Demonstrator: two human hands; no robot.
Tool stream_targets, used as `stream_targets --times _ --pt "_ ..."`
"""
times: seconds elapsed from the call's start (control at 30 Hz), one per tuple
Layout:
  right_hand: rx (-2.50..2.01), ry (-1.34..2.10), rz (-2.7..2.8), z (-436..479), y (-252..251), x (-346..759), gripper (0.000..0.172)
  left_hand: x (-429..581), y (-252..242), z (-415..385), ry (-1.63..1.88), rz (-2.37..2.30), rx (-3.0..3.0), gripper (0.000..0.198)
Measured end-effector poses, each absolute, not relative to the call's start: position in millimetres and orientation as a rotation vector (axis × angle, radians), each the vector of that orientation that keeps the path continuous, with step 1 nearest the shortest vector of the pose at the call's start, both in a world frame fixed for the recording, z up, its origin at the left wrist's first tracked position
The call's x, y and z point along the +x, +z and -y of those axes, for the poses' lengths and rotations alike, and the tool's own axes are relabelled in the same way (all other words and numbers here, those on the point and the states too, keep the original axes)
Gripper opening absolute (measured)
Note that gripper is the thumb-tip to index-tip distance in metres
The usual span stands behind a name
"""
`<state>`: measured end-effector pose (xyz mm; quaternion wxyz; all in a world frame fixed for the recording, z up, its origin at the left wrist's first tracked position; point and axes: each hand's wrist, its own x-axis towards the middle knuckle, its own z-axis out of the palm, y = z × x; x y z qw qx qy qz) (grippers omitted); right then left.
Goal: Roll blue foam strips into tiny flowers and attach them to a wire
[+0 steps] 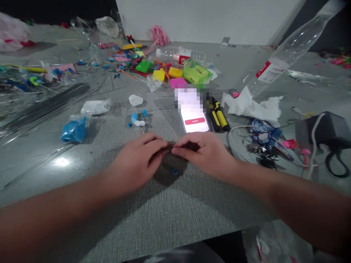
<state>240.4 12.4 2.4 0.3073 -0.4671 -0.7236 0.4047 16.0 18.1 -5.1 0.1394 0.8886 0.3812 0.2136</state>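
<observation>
My left hand (142, 159) and my right hand (204, 151) meet fingertip to fingertip just above the grey table (170, 212). Both are closed in a pinch around something tiny between them; it is too small to name. A small blue bit (174, 170) lies on the table right under the fingers. A lit phone (194, 118) lies flat just beyond my hands.
Black and yellow tools (218, 117) lie beside the phone, with crumpled white paper (252, 106) to the right. Coloured clay blocks (175, 73) sit farther back. A blue bag (73, 129), thin wires (46, 106), a clear bottle (287, 47) and a black adapter (326, 131) surround the area.
</observation>
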Motion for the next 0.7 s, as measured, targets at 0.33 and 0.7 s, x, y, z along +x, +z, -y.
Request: stream_targets --times 0.33,0.7 --pt "-0.826 0.707 2.022 -2.1 11.3 241.0 0.011 27.1 18.1 -8.5 0.727 -0.998 1.581 0.010" --pt "-0.693 0.671 2.110 -0.6 13.9 242.2 0.018 26.2 16.4 -10.2 0.596 -0.980 1.482 0.013"
